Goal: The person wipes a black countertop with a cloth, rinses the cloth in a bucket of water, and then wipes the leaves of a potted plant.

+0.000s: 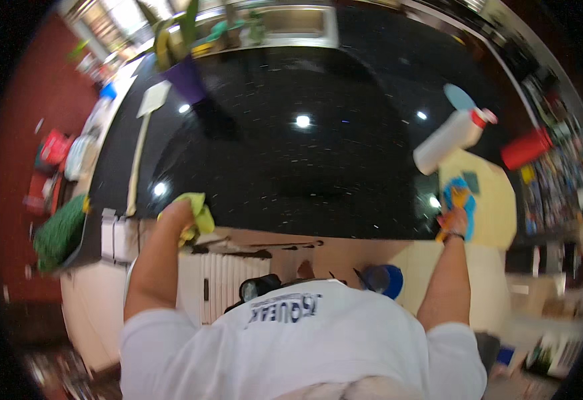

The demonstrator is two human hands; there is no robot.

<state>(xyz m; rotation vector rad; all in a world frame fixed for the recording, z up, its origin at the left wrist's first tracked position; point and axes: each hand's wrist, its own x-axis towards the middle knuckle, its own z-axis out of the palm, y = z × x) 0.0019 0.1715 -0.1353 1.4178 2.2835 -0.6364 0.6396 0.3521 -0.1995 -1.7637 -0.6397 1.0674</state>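
Observation:
At the front left edge of a glossy black countertop (281, 165), my left hand (178, 212) grips a crumpled yellow-green cloth (202, 212). Far to the right, my right hand (454, 222) holds a blue cloth (469, 210) bunched with an orange one (459, 194). That hand is by a pale yellow surface (499, 200) that adjoins the black top. Just beyond it, a white bottle with a red neck (444, 142) appears tilted in the wide view. My fingers are partly hidden by the cloths. Small white specks or streaks show across the dark counter.
A white fly swatter (140, 145) lies along the left side, near a purple plant pot (187, 82). At the back is a sink (330, 30). A red container (526, 149) is at right, a green shaggy item (61, 232) at left. Below the counter sits a blue bucket (395, 281).

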